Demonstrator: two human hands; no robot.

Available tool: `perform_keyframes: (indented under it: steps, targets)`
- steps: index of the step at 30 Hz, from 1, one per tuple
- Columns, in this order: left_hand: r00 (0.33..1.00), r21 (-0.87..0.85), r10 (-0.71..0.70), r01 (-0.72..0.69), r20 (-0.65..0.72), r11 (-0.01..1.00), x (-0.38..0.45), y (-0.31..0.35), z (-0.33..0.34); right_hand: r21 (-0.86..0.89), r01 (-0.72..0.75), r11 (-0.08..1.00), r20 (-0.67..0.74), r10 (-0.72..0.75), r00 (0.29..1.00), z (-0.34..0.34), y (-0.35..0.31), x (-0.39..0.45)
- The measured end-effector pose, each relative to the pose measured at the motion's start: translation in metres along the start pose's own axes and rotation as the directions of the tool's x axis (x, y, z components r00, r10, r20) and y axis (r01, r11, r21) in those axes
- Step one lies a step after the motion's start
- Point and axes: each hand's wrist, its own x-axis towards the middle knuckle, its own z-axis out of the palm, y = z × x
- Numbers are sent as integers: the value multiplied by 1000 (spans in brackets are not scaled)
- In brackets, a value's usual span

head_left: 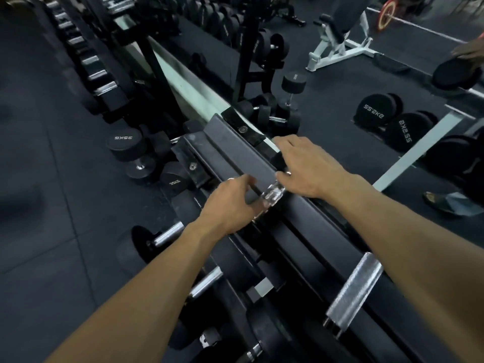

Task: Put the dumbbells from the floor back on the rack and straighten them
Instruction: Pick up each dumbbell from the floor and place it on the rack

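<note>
Dumbbell [272, 199] on the top tier of the rack [235, 145], both hands on it.

Its chrome handle crosses the rack rails, long axis running from the near-left up to the far-right, and it sits directly between the two hands. The left hand [227, 203] curls its fingers and thumb around the nearer end of the handle; the right hand [307, 166] lies over the farther end, fingers bent down around the dark head there, so each hand is about equally close. More dumbbells still lie on the floor beyond the rack's far end, among them a 35KG pair [125, 145]. Judging by the grip, the next move is probably a small twist or slide to square the handle with its neighbour [353, 289] further along the tier.
</note>
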Motion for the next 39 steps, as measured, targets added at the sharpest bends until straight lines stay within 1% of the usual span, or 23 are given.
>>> perform_keyframes:
  steps: [2,5,9,13,16,20,24,28,30,32,35,39]
  targets:
    - [997,-9,-34,34,-67,999,-16,-15,-8,-44,83,996,-2,-83,997,3,-24,-1]
    - [986,-14,-105,104,-128,994,-49,-43,-19,-55,177,983,51,-175,983,12,-64,0]
    - [968,-31,-205,203,-146,979,-113,-91,-27,-39,275,961,113,-270,956,26,-122,-6]
    - [927,-48,-342,339,-155,940,-193,-141,-25,-24,363,931,174,-354,919,48,-192,-22]
    - [893,-57,-424,420,-149,906,-261,-174,-14,-24,446,895,211,-431,877,75,-250,-43]
    - [848,-50,-505,504,-161,862,-361,-210,2,-21,529,849,276,-503,819,116,-329,-95]
    - [816,-17,-553,559,-168,829,-462,-239,20,-20,586,810,335,-547,767,152,-398,-163]
    - [787,-13,-601,606,-139,796,-556,-260,47,-31,625,780,358,-575,736,187,-449,-234]
    - [772,-14,-626,629,-113,778,-600,-269,69,-32,637,770,398,-575,715,211,-470,-269]
    - [756,-1,-651,653,-69,757,-640,-275,97,-24,657,754,450,-578,681,239,-488,-301]
    - [714,5,-700,700,-1,714,-689,-286,145,-10,699,715,530,-589,610,288,-511,-342]
    - [638,-54,-765,770,91,636,-738,-301,221,15,790,613,646,-609,460,366,-532,-387]
